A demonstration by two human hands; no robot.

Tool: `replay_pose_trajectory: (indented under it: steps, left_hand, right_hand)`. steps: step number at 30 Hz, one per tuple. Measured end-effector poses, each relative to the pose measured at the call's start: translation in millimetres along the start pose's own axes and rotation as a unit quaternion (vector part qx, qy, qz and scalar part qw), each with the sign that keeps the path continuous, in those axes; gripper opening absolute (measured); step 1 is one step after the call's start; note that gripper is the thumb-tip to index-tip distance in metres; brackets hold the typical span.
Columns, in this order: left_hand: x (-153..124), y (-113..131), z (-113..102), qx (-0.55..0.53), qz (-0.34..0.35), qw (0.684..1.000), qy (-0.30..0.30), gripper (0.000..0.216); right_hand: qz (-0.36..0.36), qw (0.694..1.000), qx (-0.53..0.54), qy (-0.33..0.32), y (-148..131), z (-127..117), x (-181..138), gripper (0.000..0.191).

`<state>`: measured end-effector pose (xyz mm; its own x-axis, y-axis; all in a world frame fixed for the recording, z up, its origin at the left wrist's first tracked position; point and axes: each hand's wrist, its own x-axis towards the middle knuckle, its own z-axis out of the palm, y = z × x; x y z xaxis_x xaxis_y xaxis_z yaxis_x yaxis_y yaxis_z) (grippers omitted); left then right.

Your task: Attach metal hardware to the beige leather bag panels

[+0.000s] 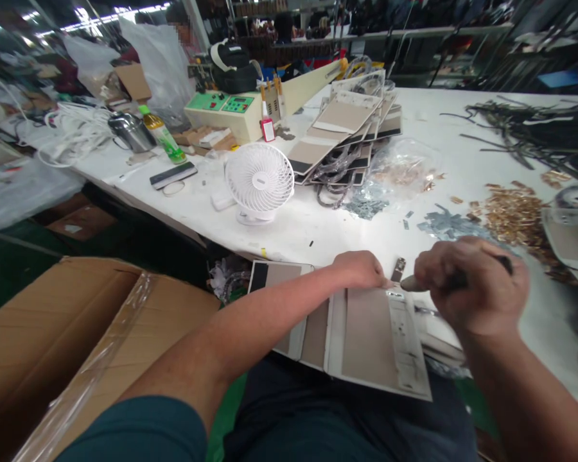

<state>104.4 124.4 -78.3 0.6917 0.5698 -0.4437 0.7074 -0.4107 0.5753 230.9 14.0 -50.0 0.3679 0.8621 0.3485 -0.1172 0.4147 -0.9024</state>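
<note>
A flat beige-grey panel with pale folded edges lies across the table's front edge and over my lap. My left hand rests at its far edge, fingers pinched together beside a small metal piece; what the fingertips hold is hidden. In my right hand is a dark-handled tool, gripped in a fist. Its tapered greyish end points at the metal piece, close to my left fingertips. Just beyond them lies a short dark strip with a shiny spot.
A white fan stands on the white table. Behind it are stacked panels and a machine with green control plates. Brass-coloured pieces and grey metal pieces lie to the right. A cardboard box sits at the left.
</note>
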Motion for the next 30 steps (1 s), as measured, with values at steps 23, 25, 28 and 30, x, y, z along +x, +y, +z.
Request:
replay_pose_trajectory:
  steps: [23,25,28,30]
  left_hand:
    - [-10.9,1.7,16.6,0.015,-0.015,0.997,0.081,0.033]
    - [-8.7,0.6,18.3,0.014,-0.014,0.996,0.082,0.031]
    - [-5.1,-0.4,18.9,0.010,-0.013,0.997,0.082,0.028]
    - [-4.7,-0.1,18.3,0.008,-0.013,0.997,0.082,0.028]
  right_hand:
    - [0.039,0.992,-0.123,0.012,11.8,-10.1,-5.7,0.042]
    - [0.015,0.995,-0.092,0.024,-1.4,-10.0,-2.2,0.040]
    - [-0.034,0.998,-0.047,0.032,-11.0,-8.6,-1.1,0.039]
    - [-0.033,0.997,-0.065,0.027,-5.2,-7.4,-5.2,0.040]
